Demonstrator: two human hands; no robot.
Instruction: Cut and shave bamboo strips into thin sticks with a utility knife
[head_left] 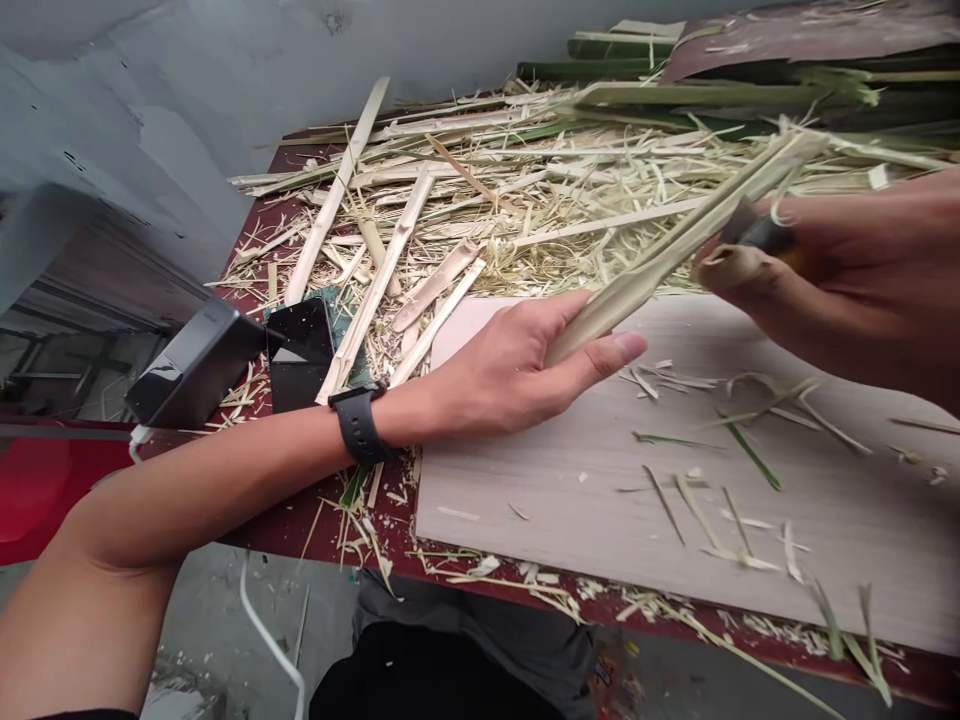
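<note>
My left hand (525, 370), with a black watch on its wrist, is closed round the near end of a long pale green bamboo strip (675, 245). The strip slants up and to the right over a light wooden board (615, 480). My right hand (840, 275) grips a knife (757, 235) with a dark blade, pressed against the strip near its middle. A curled shaving hangs at the blade. Thin green and pale slivers lie scattered on the board below both hands.
A heap of bamboo strips and shavings (525, 190) covers the back of the dark red table (300, 520). Two black box-like objects (225, 365) sit at the left edge. Green bamboo poles (675, 95) lie at the far right. A grey wall stands to the left.
</note>
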